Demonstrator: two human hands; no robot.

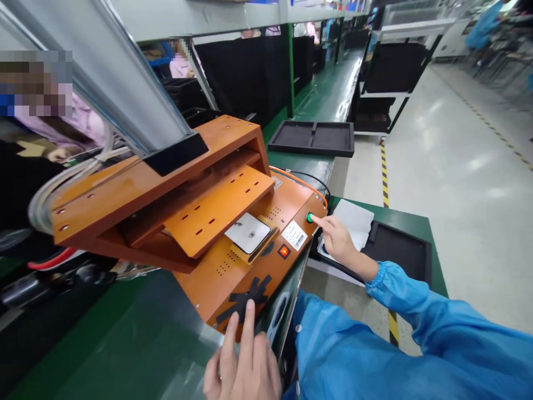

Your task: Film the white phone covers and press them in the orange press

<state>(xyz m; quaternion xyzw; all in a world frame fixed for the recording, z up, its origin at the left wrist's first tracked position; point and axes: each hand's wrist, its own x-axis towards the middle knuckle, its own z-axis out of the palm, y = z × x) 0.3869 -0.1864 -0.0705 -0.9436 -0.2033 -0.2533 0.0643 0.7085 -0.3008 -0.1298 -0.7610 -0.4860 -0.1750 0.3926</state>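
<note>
An orange press machine (200, 289) stands on the bench in front of me. My right hand (339, 240) holds nothing; its stretched index finger touches the green button (309, 217) at the machine's right front corner. Two fingers of my left hand (247, 355) reach out to the black tape (244, 303) over the machine's left front, with nothing held. Between the hands, a flat white plate with rounded corners (250, 233) lies in a yellowish holder, partly under the raised orange press plate (225, 208). A red lit switch (283, 251) and a white label (295, 235) sit on the front panel.
A black divided tray (312, 138) rests on the green bench behind the machine. To the right, another black tray (403, 253) and a white sheet (353, 219) lie on a side table. A rack (395, 66) stands farther back. Other people sit across the bench.
</note>
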